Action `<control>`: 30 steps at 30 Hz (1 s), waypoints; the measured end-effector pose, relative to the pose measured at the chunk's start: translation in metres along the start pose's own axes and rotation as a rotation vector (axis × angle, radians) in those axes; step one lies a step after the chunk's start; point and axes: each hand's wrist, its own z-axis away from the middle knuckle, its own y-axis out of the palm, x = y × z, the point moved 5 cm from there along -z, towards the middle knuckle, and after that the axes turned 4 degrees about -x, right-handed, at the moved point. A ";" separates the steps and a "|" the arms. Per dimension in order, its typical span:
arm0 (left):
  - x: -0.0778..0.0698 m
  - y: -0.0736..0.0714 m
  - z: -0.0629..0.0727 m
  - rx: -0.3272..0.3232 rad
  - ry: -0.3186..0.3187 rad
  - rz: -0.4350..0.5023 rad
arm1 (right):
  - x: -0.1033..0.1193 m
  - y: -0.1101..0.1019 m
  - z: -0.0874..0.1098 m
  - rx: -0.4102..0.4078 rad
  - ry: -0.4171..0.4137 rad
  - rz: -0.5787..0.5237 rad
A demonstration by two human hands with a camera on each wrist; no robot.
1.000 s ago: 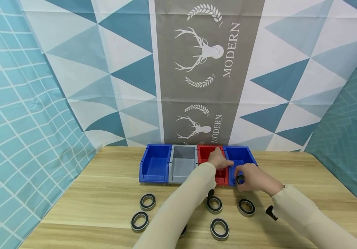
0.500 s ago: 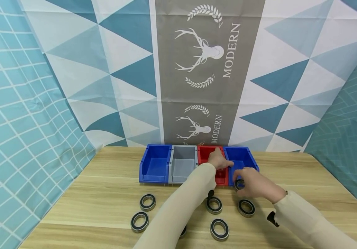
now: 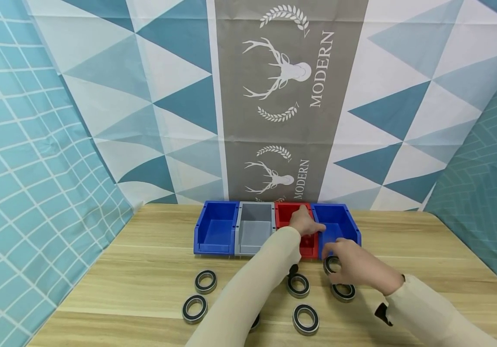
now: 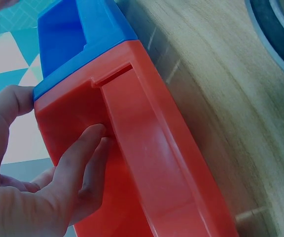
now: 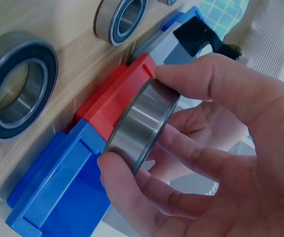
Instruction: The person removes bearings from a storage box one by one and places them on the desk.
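Note:
My right hand [image 3: 354, 265] pinches a ball bearing [image 5: 142, 123] by its outer rim, thumb on one side and fingers on the other. The bearing is tilted, just in front of the right blue bin [image 3: 336, 224]. It overlaps another bearing [image 3: 344, 292] lying on the table in the head view. My left hand [image 3: 305, 224] is at the red bin [image 4: 147, 148]: its fingers reach inside with relaxed bends, and a fingertip rests close to the bin's front wall. The left forearm covers part of the table.
A grey bin [image 3: 255, 231] and another blue bin [image 3: 218, 231] complete the row along the table's back. Several bearings lie nearer me, including a left one [image 3: 205, 289], a middle one [image 3: 298, 295] and a front one [image 3: 306, 331]. Patterned cloth [image 3: 179, 96] hangs behind.
My right hand has drawn the bearing back toward me from the front of the right blue bin, now overlapping the bearing on the table. The left hand has stayed in place.

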 end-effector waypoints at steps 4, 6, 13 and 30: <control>0.000 -0.001 0.000 -0.004 0.002 0.004 | 0.003 0.002 0.002 0.026 -0.002 -0.040; 0.000 -0.001 0.000 -0.004 0.008 0.006 | 0.004 0.003 0.003 0.028 -0.005 -0.046; 0.000 -0.001 0.001 0.001 0.000 0.007 | 0.006 0.007 0.007 0.015 -0.031 -0.034; -0.001 0.000 0.001 0.002 -0.002 0.026 | 0.006 0.019 0.017 0.055 -0.013 -0.071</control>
